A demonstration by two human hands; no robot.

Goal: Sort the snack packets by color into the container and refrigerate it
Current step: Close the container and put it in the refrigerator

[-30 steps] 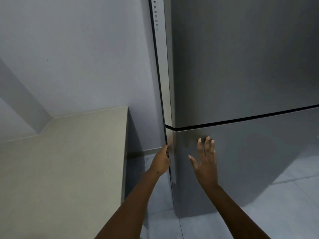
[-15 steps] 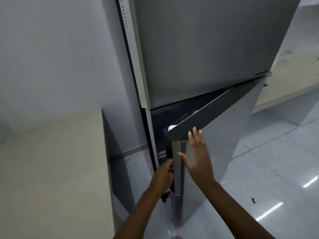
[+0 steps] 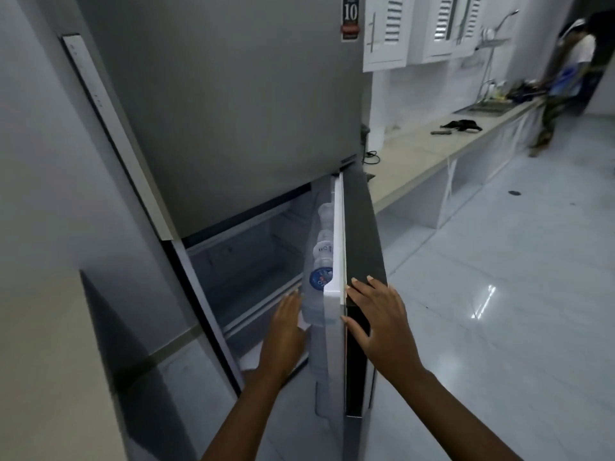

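A grey two-door refrigerator [image 3: 233,111] fills the middle of the view. Its lower door [image 3: 364,234] stands wide open, edge toward me. My left hand [image 3: 286,324] lies flat against the inner side of that door, by the door shelf holding water bottles [image 3: 321,257]. My right hand [image 3: 379,317] rests with spread fingers on the door's outer edge. The lower compartment [image 3: 246,261] shows bare white shelves. No snack packets or container are in view.
A beige counter [image 3: 43,361] is at my left, close to the fridge. A long counter [image 3: 429,154] with a sink runs along the right wall under white cabinets. Another person [image 3: 565,78] stands at its far end. Glossy tiled floor [image 3: 499,311] spreads to the right.
The lower fridge door has swung from shut to wide open. My left hand has shifted from the door edge to the door's inner side; my right hand stays on the outer side.
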